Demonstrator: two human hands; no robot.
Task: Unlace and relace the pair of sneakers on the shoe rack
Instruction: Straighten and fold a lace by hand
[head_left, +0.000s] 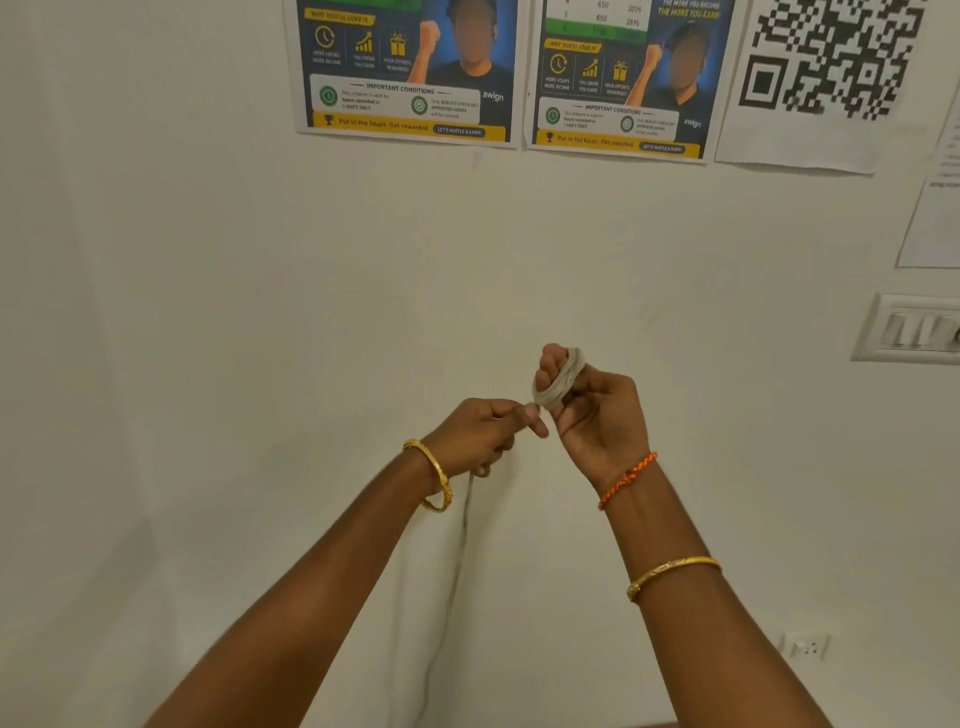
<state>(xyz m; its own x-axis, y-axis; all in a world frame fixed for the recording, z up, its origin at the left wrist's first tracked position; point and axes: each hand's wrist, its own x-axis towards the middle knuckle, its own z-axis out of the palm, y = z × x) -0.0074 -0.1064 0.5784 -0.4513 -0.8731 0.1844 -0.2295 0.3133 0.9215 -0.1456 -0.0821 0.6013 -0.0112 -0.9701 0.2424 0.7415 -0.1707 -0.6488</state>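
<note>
A pale grey shoelace is wound in several loops around the fingers of my right hand, which is raised in front of the wall with its fingers curled. My left hand is just to the left of it and pinches the lace's free end between thumb and forefinger next to the coil. A thin strand seems to hang down below my left hand. No sneakers and no shoe rack are in view.
A cream wall fills the view. Two blue posters and a QR-code sheet hang at the top. A switch plate is at the right edge, and a socket is lower right.
</note>
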